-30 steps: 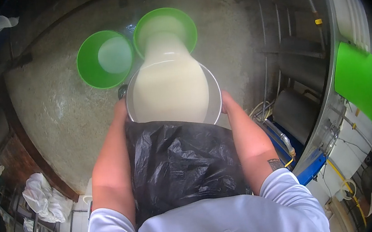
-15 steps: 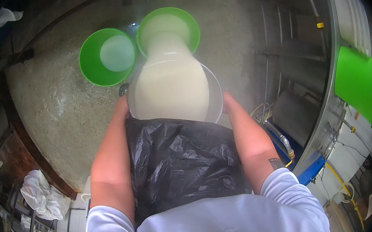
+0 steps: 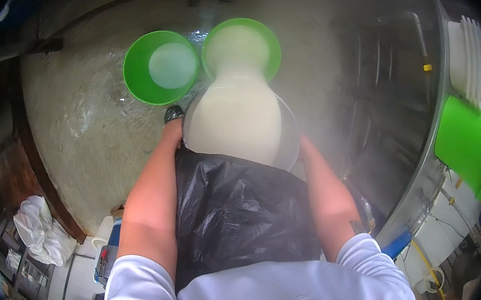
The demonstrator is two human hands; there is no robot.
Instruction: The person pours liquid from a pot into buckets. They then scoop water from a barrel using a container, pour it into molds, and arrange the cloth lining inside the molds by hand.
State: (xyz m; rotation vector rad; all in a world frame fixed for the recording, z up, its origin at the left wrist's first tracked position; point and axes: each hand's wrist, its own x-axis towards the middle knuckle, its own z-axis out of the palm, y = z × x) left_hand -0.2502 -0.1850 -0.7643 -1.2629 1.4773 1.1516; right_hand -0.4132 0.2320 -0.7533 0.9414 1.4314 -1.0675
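Note:
A large round pot [image 3: 290,139] is tilted away from my body, and a thick cream-white liquid [image 3: 234,118] pours over its far rim into the right green bucket [image 3: 275,52]. On the pot's left side is my left hand [image 3: 174,131], its fingers mostly hidden round the wall. My right hand [image 3: 304,146] grips the opposite side, fingers hidden too. Beside the right bucket stands a second green bucket [image 3: 137,73] with whitish liquid inside. A black plastic apron [image 3: 244,208] lies between my arms, against the pot's near side.
A metal-edged counter [image 3: 430,171] runs along the right, with green boards [image 3: 465,144] and white boards [image 3: 466,67]. White bags [image 3: 44,232] lie at the lower left. Steam blurs the right side. A dark shoe [image 3: 173,113] shows beside my left hand.
The view has shifted, so buckets, pot and hands appear further right. The liquid level in the pot looks slightly changed at its right side, and steam on the right is thicker.

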